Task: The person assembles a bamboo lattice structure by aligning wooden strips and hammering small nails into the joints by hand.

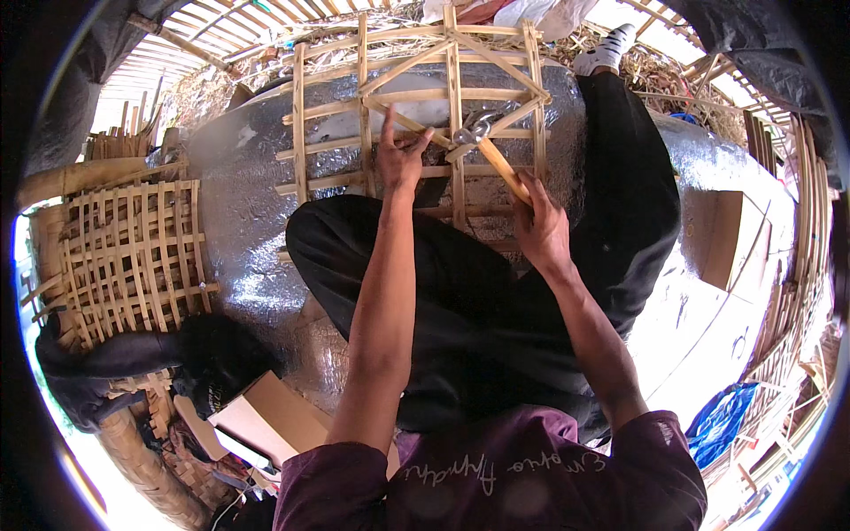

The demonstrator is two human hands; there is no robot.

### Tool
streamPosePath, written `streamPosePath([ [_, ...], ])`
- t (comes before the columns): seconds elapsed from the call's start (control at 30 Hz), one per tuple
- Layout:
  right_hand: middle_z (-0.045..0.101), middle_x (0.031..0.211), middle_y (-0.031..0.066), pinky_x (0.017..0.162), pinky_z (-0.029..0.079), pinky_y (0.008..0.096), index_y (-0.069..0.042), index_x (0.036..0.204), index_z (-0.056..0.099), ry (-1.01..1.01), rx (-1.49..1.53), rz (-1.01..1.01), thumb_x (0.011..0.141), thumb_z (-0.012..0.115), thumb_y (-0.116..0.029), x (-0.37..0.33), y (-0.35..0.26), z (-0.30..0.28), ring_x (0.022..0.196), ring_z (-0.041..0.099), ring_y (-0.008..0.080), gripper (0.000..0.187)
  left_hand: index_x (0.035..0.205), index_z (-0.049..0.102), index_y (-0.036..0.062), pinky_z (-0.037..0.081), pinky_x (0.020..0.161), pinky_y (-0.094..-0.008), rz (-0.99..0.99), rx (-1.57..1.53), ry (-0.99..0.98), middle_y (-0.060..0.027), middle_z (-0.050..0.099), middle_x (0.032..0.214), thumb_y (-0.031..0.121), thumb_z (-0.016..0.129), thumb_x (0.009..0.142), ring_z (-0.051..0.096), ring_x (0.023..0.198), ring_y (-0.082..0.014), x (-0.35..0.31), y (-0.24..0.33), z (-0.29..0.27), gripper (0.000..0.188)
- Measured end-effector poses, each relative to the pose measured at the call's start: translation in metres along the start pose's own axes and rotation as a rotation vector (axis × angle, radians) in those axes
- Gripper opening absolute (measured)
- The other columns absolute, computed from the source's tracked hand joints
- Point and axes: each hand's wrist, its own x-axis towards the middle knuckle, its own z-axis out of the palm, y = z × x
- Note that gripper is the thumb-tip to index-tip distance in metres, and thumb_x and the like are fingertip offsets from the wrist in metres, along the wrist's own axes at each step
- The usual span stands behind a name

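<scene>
In front of me lies a lattice of bamboo strips (pixel 452 66), with slanting strips that form a diamond in its upper right part. My right hand (pixel 542 228) is closed round the wooden handle of a claw hammer (pixel 503 165). The metal head of the hammer is over the lattice, close to the lower corner of the diamond. My left hand (pixel 403 161) rests at the lattice beside the lower left slanting strip (pixel 407 121), index finger stretched forward and thumb spread toward the hammer head. Its other fingers are partly hidden.
Shiny silver sheeting (pixel 248 177) covers the ground beneath. A woven bamboo panel (pixel 133 257) stands at the left. Cardboard boxes are at the lower left (pixel 274 411) and right (pixel 726 239). My black-trousered legs (pixel 620 168) lie around the lattice's near and right sides. A blue plastic sheet (pixel 722 423) lies at right.
</scene>
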Motion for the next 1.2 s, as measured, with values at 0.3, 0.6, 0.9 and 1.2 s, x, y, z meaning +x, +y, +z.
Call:
streamPosePath([
  [0.3,0.063,0.110,0.0215,0.075,0.055,0.0459,-0.007,0.127,0.050,0.022,-0.051,-0.027,0.086,0.060,0.000,-0.003,0.010,0.003,0.095,0.064,0.0410,0.043,0.141,0.047,0.0183,0.051,0.074,-0.0266,-0.116,0.118,-0.107,-0.0072,0.071,0.088,0.019,0.081,0.077,0.065,0.081,-0.0106,0.006,-0.004,-0.006,0.072],
  [0.6,0.066,0.096,0.0179,0.064,0.054,0.0473,-0.008,0.120,0.052,-0.025,-0.204,-0.099,0.088,0.061,-0.009,0.019,0.000,-0.007,0.080,0.067,0.0389,0.033,0.134,0.053,0.0145,0.052,0.080,-0.0341,-0.062,0.099,-0.076,-0.0132,0.070,0.103,0.031,0.084,0.073,0.067,0.091,-0.0207,0.005,-0.001,-0.007,0.069],
  [0.9,0.067,0.093,0.0169,0.061,0.054,0.0468,-0.011,0.123,0.050,-0.083,-0.282,-0.126,0.090,0.060,-0.012,0.022,-0.012,-0.013,0.077,0.067,0.0372,0.034,0.129,0.056,0.0121,0.051,0.078,-0.0334,-0.136,0.038,-0.093,-0.0122,0.070,0.100,0.028,0.085,0.071,0.066,0.089,-0.0190,0.018,-0.022,-0.008,0.067],
  [1.2,0.066,0.096,0.0163,0.060,0.055,0.0461,-0.010,0.126,0.052,0.010,-0.209,-0.262,0.091,0.059,-0.013,0.042,-0.052,-0.031,0.077,0.067,0.0373,0.036,0.126,0.059,0.0122,0.052,0.078,-0.0325,-0.107,0.098,-0.004,-0.0106,0.069,0.106,0.024,0.087,0.068,0.064,0.089,-0.0174,0.016,-0.017,-0.009,0.066],
])
